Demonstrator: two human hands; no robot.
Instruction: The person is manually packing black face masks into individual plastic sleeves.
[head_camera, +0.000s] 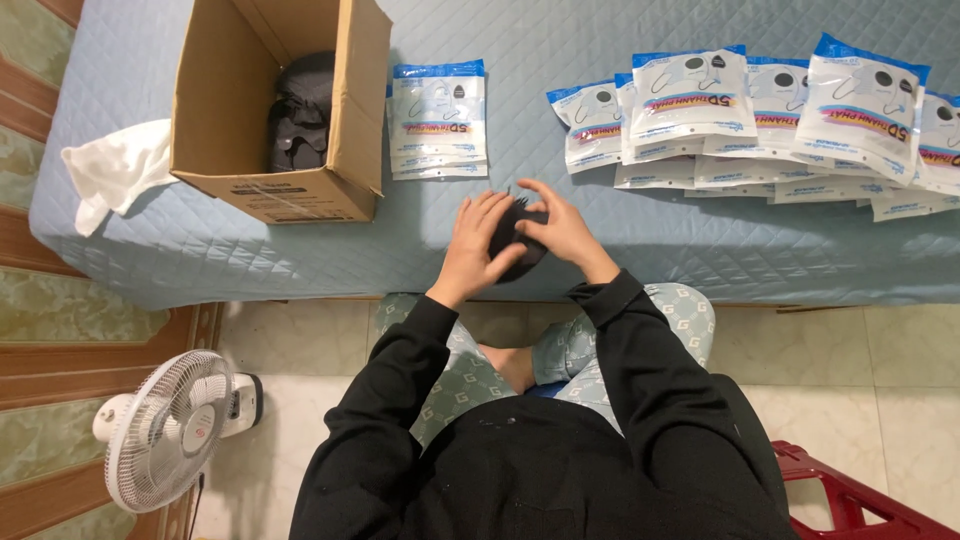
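Your left hand and right hand clasp a black mask stack near the mattress front edge | open cardboard box at left holds black masks | sealed packets beside it | more packets spread at right.

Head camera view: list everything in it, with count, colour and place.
Cardboard box: one, brown, open, far left on the mattress.
Black masks in the box: a stack, count unclear.
Mattress: one, light blue, quilted, across the top.
White cloth: one, left of the box.
Small packet stack: one stack, white with blue tops, right of the box.
Spread packets: many, same colours, overlapping at far right.
Black mask bundle: one, between both hands.
Fan: one, white, floor at lower left.
Red stool: one, lower right corner.
Left hand: on the bundle's left side.
Right hand: on its right side.
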